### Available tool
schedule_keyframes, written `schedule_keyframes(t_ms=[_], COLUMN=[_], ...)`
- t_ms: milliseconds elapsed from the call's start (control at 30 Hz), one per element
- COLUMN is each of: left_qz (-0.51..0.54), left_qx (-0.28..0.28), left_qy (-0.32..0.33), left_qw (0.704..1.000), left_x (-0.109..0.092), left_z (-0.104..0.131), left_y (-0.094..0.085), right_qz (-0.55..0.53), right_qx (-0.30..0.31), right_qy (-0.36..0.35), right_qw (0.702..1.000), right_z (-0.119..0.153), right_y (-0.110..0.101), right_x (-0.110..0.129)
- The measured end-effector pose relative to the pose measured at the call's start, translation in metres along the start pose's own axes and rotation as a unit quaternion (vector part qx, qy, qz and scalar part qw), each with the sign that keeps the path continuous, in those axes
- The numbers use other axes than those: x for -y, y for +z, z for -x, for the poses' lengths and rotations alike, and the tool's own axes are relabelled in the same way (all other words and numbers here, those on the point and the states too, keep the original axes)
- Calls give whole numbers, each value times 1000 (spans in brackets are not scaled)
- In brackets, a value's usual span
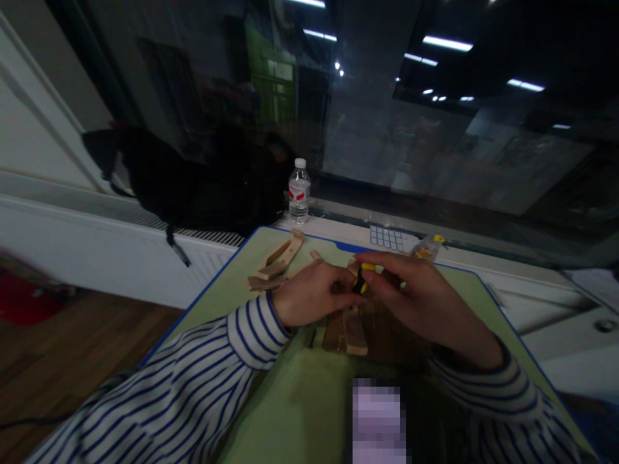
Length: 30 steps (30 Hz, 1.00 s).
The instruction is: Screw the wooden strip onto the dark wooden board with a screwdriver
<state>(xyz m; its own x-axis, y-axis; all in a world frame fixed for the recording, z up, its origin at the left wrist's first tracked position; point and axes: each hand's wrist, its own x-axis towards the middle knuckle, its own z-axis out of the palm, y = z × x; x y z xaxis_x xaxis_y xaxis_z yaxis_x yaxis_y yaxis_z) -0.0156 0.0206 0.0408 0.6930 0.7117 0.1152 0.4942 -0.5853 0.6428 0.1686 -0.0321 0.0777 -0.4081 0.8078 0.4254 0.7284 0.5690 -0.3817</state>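
Over the table's middle, my right hand [411,290] is closed on a small yellow and black tool [367,267], which looks like a short screwdriver. My left hand [316,293] meets it from the left, thumb and fingers pinched close by the tool's black end. What those left fingers grip is hidden. Below both hands a curved wooden piece [355,332] lies on a brown sheet or board [333,335]. Further left rest several more wooden pieces [285,254], some with holes. A small dark thin item [313,336] lies near my left wrist.
The green tabletop [271,399] has a blue edge. Behind it, on the sill, stand a water bottle [299,193], a blue-gridded sheet [387,237] and a clear bag [428,247] with small parts. A black bag [217,187] sits at the left. A pixelated phone-like screen [377,419] is in front.
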Motion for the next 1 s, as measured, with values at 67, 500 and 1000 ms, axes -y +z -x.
schedule_keyframes(t_ms=[67,500,1000], left_qz=[-10,-18,60], left_qx=[4,11,-217], left_qy=[-1,27,118], left_qw=[1000,999,967], left_x=[0,-1,13], left_z=[0,0,62], left_y=[0,0,71], right_qz=[7,26,-14], right_qx=[-1,-1,-27], right_qy=[4,38,0], right_qw=[1000,999,1000], right_z=[-1,-2,-3], right_y=[0,1,3], right_x=[-1,-1,-2])
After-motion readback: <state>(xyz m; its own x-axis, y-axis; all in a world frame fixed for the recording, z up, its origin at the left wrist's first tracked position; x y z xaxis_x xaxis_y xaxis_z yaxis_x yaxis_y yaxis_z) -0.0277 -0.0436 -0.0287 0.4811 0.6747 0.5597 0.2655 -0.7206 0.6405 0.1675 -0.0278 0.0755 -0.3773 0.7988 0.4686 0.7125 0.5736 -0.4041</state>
